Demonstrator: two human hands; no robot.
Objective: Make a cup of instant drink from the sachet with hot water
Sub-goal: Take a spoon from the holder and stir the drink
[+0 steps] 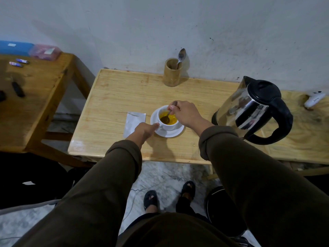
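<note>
A white cup (pixel 166 127) holding yellow-orange liquid stands on a white saucer (pixel 170 133) in the middle of the light wooden table (pixel 110 97). My right hand (pixel 185 111) is above the cup's right rim, pinching a metal spoon (pixel 166 118) whose bowl sits in the liquid. My left hand (pixel 145 130) touches the cup's left side at the handle, over the saucer's edge. A silvery sachet (pixel 133 122) lies flat just left of the saucer. The steel kettle (pixel 252 109) with black lid and handle stands to the right.
A bamboo holder (pixel 171 73) with a second spoon stands at the back against the wall. A white object (pixel 314 99) lies at the far right. A second wooden table (pixel 35 97) on the left carries small items. A dark bin (pixel 220 207) sits on the floor by my feet.
</note>
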